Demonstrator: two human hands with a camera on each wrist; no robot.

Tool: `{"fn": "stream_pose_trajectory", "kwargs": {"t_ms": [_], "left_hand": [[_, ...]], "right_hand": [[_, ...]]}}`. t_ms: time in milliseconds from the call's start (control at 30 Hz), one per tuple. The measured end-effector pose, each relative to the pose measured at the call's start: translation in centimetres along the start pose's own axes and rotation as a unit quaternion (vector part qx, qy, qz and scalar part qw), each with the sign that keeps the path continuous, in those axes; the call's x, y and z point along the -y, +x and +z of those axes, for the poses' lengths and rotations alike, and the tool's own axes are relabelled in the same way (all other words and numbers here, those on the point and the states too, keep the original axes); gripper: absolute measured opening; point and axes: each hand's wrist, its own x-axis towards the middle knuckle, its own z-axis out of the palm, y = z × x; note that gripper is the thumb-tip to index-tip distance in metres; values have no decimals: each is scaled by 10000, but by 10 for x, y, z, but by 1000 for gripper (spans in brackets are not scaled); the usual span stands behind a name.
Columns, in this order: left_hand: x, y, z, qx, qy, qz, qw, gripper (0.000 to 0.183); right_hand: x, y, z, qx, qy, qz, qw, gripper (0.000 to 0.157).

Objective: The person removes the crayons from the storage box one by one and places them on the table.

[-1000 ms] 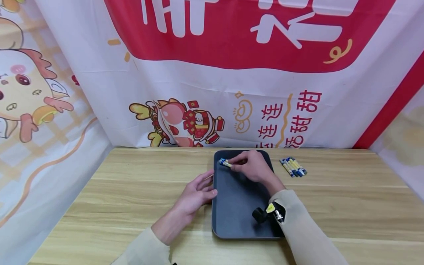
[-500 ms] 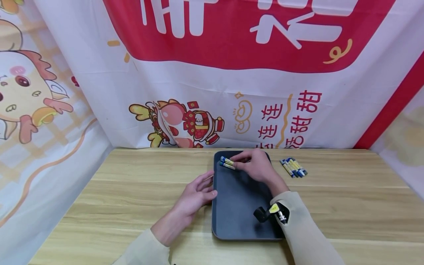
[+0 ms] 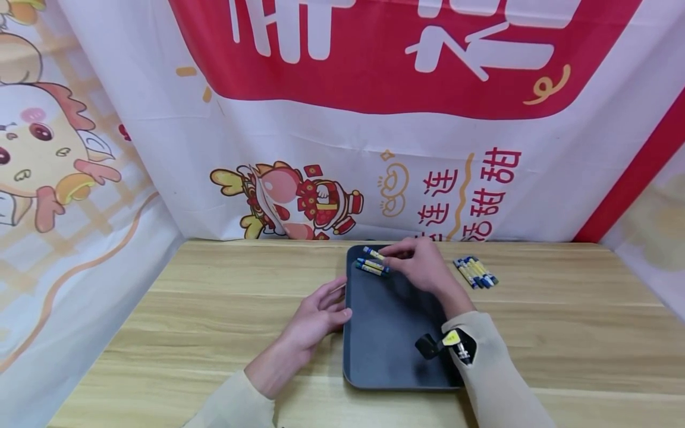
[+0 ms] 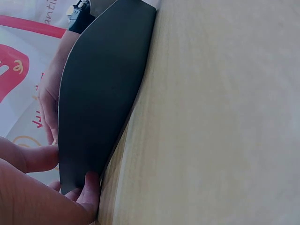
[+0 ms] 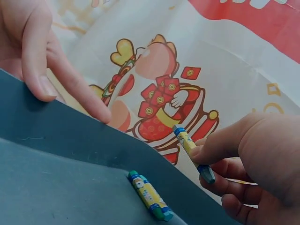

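Between its thumb and fingers, my right hand (image 3: pixel 420 264) pinches a short crayon (image 5: pixel 188 145) with a yellow wrapper and blue bands. It holds this crayon raised and tilted at the tray's far left corner. Just below, a green crayon (image 5: pixel 146 197) and a teal crayon (image 5: pixel 164 212) lie side by side on the floor of the dark grey tray (image 3: pixel 393 333). My left hand (image 3: pixel 316 315) holds the tray's left wall, its thumb hooked over the rim and its fingers along the outside. The tray's wall fills much of the left wrist view.
Several more crayons (image 3: pixel 475 272) lie in a row on the wooden table (image 3: pixel 225 309), right of the tray. A printed cloth (image 3: pixel 299 137) hangs behind the table's back edge. A small black camera (image 3: pixel 428 346) on my right wrist hangs over the tray.
My right hand has shifted slightly right and away from me. A pair of crayons now lies free of the fingers, and another crayon shows in the hand above them. My left hand stays put.
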Motion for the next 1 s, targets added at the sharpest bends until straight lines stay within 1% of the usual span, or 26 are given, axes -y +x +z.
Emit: {"fn": "stream_pose_trajectory", "kwargs": {"t_ms": [167,300,600,800,1000], "left_hand": [[0,1,0,-12,-9,-53,10000,67],[0,0,0,-31,-1,-75,10000,68],[-2,-2,1,-51,20,-132,9999,67],[-1,-1,0,-55,27,-141,9999,67],[-1,-1,0,-44,20,-133,9999,67]], "right_hand": [[2,-2,-9,-125,-47,91,9999,19],[2,-4,-17,-189,84,219,9995,21],[-10,-8,-35,-383,296,479,9977,24],[-16,-11,-46,-526,500,542,9959,26],[-24,-14,-55,-685,534,601,9944,27]]}}
